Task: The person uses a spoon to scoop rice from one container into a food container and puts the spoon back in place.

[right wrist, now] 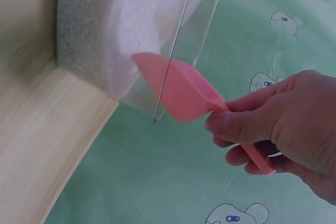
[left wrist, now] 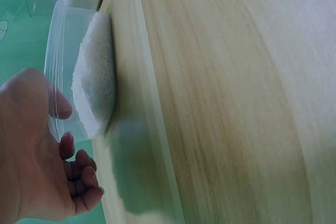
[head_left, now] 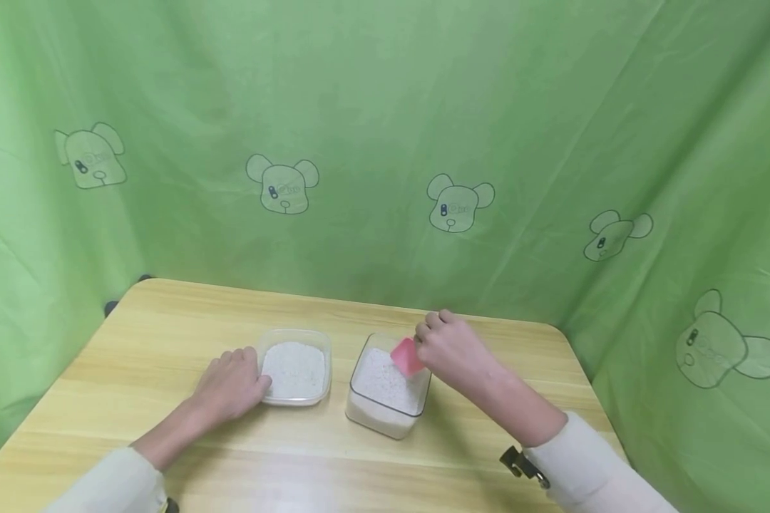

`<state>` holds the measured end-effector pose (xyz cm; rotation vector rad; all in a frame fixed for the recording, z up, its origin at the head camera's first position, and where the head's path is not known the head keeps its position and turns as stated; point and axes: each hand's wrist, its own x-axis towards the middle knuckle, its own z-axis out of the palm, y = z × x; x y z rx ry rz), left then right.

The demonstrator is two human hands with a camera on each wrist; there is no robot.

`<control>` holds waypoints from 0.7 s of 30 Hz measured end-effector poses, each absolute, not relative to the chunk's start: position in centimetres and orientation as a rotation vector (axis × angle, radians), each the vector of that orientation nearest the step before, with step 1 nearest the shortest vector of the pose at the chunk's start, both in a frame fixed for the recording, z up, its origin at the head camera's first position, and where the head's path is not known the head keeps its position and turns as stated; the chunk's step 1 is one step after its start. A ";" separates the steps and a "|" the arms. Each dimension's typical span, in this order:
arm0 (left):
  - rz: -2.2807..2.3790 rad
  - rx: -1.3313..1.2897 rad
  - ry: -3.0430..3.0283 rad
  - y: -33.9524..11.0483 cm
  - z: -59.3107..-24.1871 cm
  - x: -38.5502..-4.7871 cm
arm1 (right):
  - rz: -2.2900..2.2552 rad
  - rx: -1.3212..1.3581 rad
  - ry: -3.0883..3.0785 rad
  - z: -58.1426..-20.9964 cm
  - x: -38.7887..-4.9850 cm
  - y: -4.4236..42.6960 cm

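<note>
In the head view my left hand [head_left: 231, 385] is at the left side of a low clear plastic container [head_left: 298, 401]. The left wrist view shows its thumb against the container wall and the other fingers curled beside the corner. White grains like rice [left wrist: 97, 77] lie in that container. My right hand [head_left: 452, 353] grips the handle of a pink scoop [right wrist: 184, 90]. The scoop's bowl dips past the rim of a taller clear box [head_left: 385, 406], its tip near the white grains [head_left: 385, 374] inside. No grains show in the scoop.
Both containers stand side by side on a light wooden table [head_left: 186, 313]. A green curtain [head_left: 372, 92] with printed bear heads hangs behind the table and along its sides.
</note>
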<state>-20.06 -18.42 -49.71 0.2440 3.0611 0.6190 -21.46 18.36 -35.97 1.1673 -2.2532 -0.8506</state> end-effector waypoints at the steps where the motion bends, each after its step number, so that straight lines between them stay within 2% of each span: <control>1: 0.623 0.243 3.059 -18.4 -49.8 -20.1 | -0.870 1.164 -2.261 -36.0 -21.3 18.2; 21: 0.599 0.256 3.072 -18.2 -49.8 -20.1 | -0.946 1.132 -2.315 -38.4 -20.7 16.1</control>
